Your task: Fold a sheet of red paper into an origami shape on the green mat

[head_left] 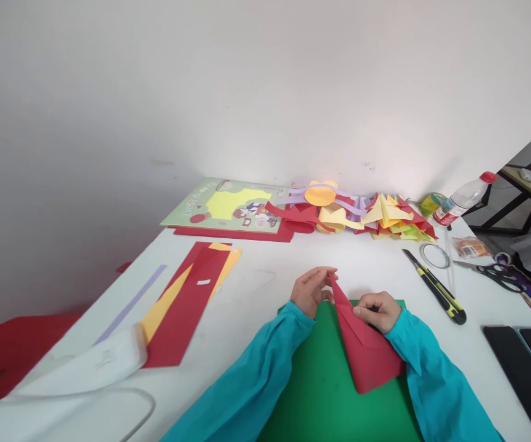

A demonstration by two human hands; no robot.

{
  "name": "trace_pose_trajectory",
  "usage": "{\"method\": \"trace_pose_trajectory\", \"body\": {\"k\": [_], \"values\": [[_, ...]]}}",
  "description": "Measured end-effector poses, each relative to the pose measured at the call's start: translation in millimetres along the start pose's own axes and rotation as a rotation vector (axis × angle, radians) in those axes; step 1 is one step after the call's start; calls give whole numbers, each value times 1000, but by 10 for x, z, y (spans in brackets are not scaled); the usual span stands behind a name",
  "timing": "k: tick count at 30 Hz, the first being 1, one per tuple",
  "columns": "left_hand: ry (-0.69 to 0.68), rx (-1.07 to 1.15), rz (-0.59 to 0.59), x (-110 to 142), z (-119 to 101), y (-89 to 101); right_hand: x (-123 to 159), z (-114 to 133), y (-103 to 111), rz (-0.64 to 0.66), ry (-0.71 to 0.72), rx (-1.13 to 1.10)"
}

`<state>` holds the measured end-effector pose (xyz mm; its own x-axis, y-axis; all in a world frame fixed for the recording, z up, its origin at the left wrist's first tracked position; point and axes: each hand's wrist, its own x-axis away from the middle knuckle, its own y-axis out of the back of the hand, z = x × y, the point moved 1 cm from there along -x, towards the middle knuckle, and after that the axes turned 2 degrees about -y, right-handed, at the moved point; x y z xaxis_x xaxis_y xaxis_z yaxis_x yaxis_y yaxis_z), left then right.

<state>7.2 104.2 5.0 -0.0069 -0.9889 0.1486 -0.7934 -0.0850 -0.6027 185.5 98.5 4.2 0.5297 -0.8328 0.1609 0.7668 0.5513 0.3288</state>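
Note:
A folded red paper (369, 356) with a pointed top lies on a green mat (320, 393) on the white table (265, 270). My left hand (311, 290) pinches the paper's pointed tip, fingers closed on it. My right hand (378, 310) presses down on a folded flap at the paper's right side, fingers curled. Both arms wear teal sleeves.
Red and yellow sheets (191, 294) lie to the left. A picture book (228, 205) and several folded paper shapes (366, 215) line the wall. A utility knife (435, 285), tape roll (434, 255), scissors (490, 270), bottle (463, 199) and two dark phones (527, 368) sit to the right.

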Motion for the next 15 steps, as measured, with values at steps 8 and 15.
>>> {"method": "trace_pose_trajectory", "body": {"k": [8, 15], "values": [[-50, -49, -64, 13, 56, -30, 7, 15, 13, -13, 4, 7], [-80, -37, -87, 28, 19, -52, 8, 14, 16, -6, -13, -2]]}}
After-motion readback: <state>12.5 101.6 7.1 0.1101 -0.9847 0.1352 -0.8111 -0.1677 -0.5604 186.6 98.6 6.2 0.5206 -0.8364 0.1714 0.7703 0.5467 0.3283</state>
